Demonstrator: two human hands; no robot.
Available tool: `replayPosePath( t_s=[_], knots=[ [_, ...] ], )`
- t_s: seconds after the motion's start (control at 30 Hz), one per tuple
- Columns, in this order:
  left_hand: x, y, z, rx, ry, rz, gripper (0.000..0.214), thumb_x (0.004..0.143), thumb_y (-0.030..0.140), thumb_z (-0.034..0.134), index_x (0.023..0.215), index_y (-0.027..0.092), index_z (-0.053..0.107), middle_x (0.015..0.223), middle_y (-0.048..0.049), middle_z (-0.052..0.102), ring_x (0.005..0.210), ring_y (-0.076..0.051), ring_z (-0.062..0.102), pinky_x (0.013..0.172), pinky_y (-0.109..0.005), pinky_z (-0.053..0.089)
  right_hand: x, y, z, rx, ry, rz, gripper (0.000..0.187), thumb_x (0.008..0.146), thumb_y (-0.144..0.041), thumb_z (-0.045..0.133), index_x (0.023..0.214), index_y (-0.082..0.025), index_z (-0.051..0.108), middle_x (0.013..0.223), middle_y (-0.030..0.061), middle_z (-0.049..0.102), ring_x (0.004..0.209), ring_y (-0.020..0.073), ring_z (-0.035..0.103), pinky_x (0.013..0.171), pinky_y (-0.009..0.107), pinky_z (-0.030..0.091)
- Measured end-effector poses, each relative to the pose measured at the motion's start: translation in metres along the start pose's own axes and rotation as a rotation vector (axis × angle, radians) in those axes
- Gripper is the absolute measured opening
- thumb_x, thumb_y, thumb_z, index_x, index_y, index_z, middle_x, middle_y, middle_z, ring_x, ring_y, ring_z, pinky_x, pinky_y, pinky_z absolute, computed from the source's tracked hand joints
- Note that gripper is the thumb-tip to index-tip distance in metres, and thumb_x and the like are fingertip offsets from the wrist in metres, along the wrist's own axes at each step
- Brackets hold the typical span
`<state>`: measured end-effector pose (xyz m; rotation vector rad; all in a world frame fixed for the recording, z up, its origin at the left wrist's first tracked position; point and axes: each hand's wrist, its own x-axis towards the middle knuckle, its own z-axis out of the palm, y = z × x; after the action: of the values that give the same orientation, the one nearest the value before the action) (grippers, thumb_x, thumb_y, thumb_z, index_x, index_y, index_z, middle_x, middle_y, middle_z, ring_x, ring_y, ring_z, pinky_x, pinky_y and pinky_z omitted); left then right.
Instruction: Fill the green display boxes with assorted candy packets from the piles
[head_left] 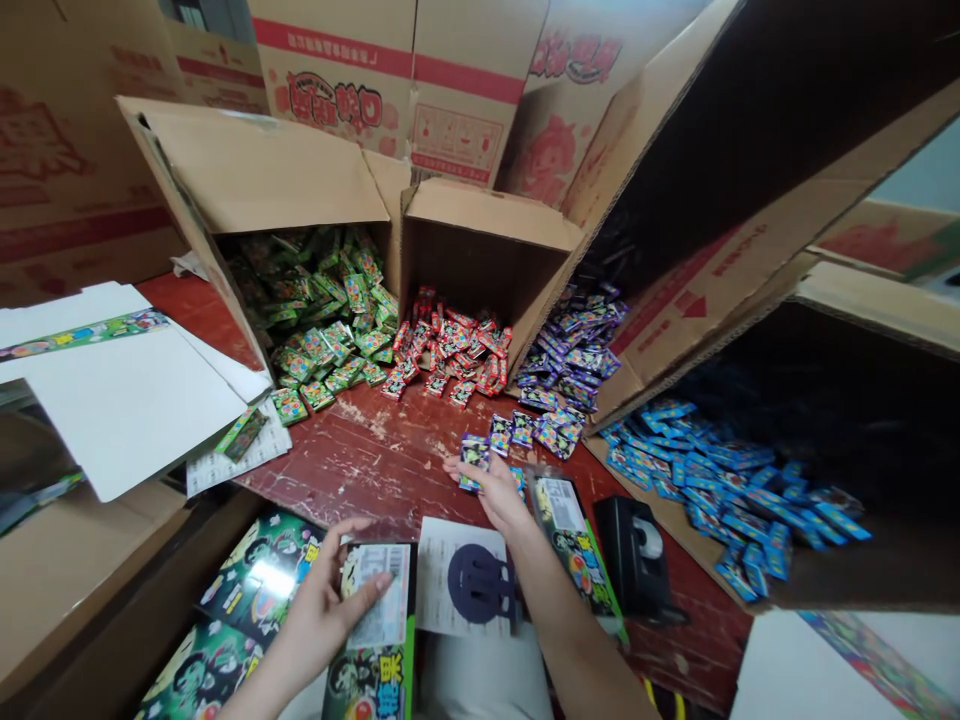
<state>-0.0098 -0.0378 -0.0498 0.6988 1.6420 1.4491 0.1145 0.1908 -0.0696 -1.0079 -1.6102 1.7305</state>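
My left hand [326,590] is closed round a green and black printed candy box [379,665], its thumb on the white label. The box is upright in front of me. My right hand [501,495] is stretched over the red table with a purple candy packet [475,451] in its fingers. Blue packets show beside and under that hand; whether it also holds one I cannot tell. Just beyond it are loose purple packets [523,428] at the foot of the purple heap [574,345]. Another printed box [574,540] lies right of my right forearm.
Open cartons hold heaps of green packets [330,300], red packets [457,345] and blue packets [720,470]. A black tape dispenser [637,560] stands at right. White cardboard sheets [142,380] lie at left, above more printed boxes [262,570]. A dark round piece [480,585] lies on paper.
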Motion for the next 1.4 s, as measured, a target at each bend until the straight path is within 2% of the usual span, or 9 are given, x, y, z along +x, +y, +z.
replayPosePath(
  t_s=[0.13, 0.27, 0.37, 0.63, 0.8, 1.0, 1.17, 1.33, 1.4],
  knots=[
    [-0.006, 0.004, 0.016, -0.079, 0.048, 0.002, 0.053, 0.072, 0.037, 0.071, 0.110, 0.027, 0.036, 0.086, 0.0010, 0.063, 0.083, -0.020, 0.062, 0.075, -0.029, 0.048, -0.025, -0.024, 0.011, 0.208, -0.048, 0.030, 0.053, 0.083, -0.068, 0.038, 0.100, -0.021, 0.054, 0.081, 0.0052, 0.064, 0.066, 0.0171, 0.061, 0.060, 0.031, 0.049],
    [-0.011, 0.010, 0.027, -0.072, 0.098, 0.018, 0.050, 0.072, 0.038, 0.070, 0.109, 0.026, 0.039, 0.089, -0.0004, 0.060, 0.088, -0.021, 0.060, 0.077, -0.028, 0.045, -0.041, -0.046, 0.028, 0.308, -0.098, -0.027, 0.041, 0.077, -0.056, 0.061, 0.105, -0.027, 0.052, 0.089, 0.0018, 0.062, 0.073, 0.0154, 0.060, 0.063, 0.028, 0.050],
    [-0.012, 0.015, 0.025, -0.061, 0.020, 0.009, 0.047, 0.075, 0.036, 0.067, 0.110, 0.026, 0.036, 0.092, -0.0011, 0.060, 0.086, -0.020, 0.059, 0.075, -0.027, 0.045, -0.046, -0.055, 0.039, 0.241, -0.150, -0.152, 0.036, 0.072, -0.042, 0.072, 0.100, -0.027, 0.053, 0.089, -0.0004, 0.061, 0.076, 0.0143, 0.060, 0.067, 0.026, 0.050],
    [-0.015, 0.012, 0.026, -0.104, -0.113, 0.006, 0.043, 0.081, 0.033, 0.063, 0.106, 0.029, 0.030, 0.085, 0.0026, 0.060, 0.077, -0.017, 0.059, 0.067, -0.025, 0.045, -0.048, -0.081, 0.049, -0.262, -0.525, -0.250, 0.012, 0.079, -0.030, 0.064, 0.076, -0.019, 0.061, 0.066, -0.0040, 0.052, 0.056, 0.0099, 0.047, 0.053, 0.022, 0.038],
    [-0.013, 0.013, 0.031, -0.193, -0.093, -0.024, 0.050, 0.078, 0.033, 0.066, 0.107, 0.029, 0.025, 0.092, 0.0003, 0.062, 0.072, -0.016, 0.060, 0.059, -0.023, 0.044, -0.044, -0.078, 0.056, -0.371, -0.715, -0.402, 0.009, 0.079, -0.026, 0.065, 0.073, -0.020, 0.064, 0.076, -0.0006, 0.057, 0.073, 0.0145, 0.055, 0.068, 0.026, 0.044],
    [-0.013, 0.021, 0.019, -0.251, -0.035, -0.004, 0.055, 0.075, 0.034, 0.070, 0.107, 0.030, 0.025, 0.087, 0.0022, 0.062, 0.075, -0.016, 0.060, 0.069, -0.026, 0.046, -0.059, -0.059, 0.040, -0.349, -0.560, -0.357, 0.016, 0.074, -0.034, 0.072, 0.079, -0.020, 0.066, 0.090, 0.0034, 0.060, 0.089, 0.0182, 0.058, 0.081, 0.032, 0.046],
    [-0.015, 0.024, 0.016, -0.134, 0.081, -0.005, 0.046, 0.070, 0.040, 0.071, 0.098, 0.027, 0.038, 0.062, 0.0090, 0.050, 0.057, -0.014, 0.051, 0.051, -0.021, 0.039, -0.062, -0.030, 0.039, -0.270, -0.587, -0.290, 0.021, 0.069, -0.039, 0.075, 0.075, -0.020, 0.069, 0.098, 0.0050, 0.062, 0.093, 0.0197, 0.061, 0.080, 0.032, 0.048],
    [-0.010, 0.025, 0.018, -0.048, 0.206, 0.065, 0.042, 0.067, 0.051, 0.071, 0.080, 0.026, 0.040, 0.059, 0.0091, 0.051, 0.054, -0.012, 0.051, 0.050, -0.020, 0.040, 0.028, -0.019, 0.003, -0.137, 0.203, -0.168, 0.029, 0.068, -0.044, 0.073, 0.083, -0.020, 0.067, 0.081, 0.0044, 0.067, 0.072, 0.0176, 0.062, 0.065, 0.029, 0.050],
    [-0.009, 0.019, 0.019, -0.064, 0.260, 0.071, 0.047, 0.062, 0.055, 0.073, 0.084, 0.026, 0.043, 0.060, 0.0078, 0.056, 0.055, -0.014, 0.056, 0.053, -0.022, 0.045, 0.072, -0.027, -0.016, -0.120, 0.359, -0.166, 0.032, 0.072, -0.044, 0.070, 0.089, -0.017, 0.065, 0.082, 0.0054, 0.068, 0.073, 0.0179, 0.062, 0.066, 0.029, 0.050]
  ],
)
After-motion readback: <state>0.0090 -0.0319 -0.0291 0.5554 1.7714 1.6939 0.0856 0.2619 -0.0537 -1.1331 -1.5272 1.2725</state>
